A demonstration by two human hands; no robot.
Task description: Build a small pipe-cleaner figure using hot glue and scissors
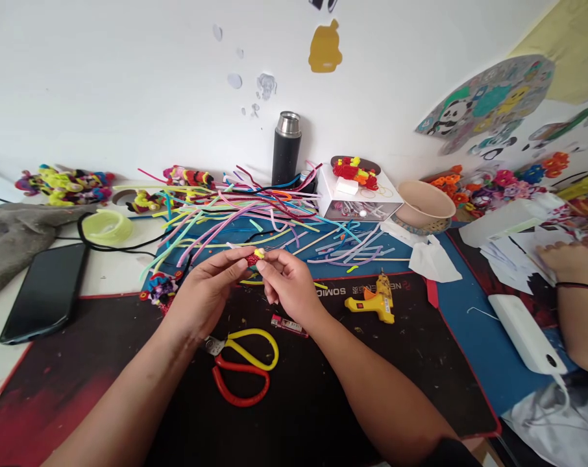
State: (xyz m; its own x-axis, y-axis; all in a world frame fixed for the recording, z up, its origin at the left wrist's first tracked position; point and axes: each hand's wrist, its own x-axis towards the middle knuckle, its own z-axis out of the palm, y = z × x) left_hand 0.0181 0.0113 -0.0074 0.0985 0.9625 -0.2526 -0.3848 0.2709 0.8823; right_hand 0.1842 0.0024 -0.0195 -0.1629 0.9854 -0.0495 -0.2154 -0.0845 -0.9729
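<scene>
Between the fingertips of both hands is a small red and yellow fuzzy piece (254, 259). My left hand (209, 285) pinches its left side, and my right hand (289, 282) closes on its right side. Scissors (245, 366) with one yellow and one red handle lie on the black mat (323, 389) below my hands, their blades partly under my left wrist. A small pink lighter-like item (289, 325) rests by my right wrist. Right of my hands is a yellow glue gun (374, 300).
Colourful pipe cleaners (216, 224) are heaped behind my hands, near a black thermos (287, 152), a white drawer box (359, 194) and a beige bowl (425, 202). A phone (48, 292) lies left. Another person's arm (579, 292) is at the right, beside a white device (526, 334).
</scene>
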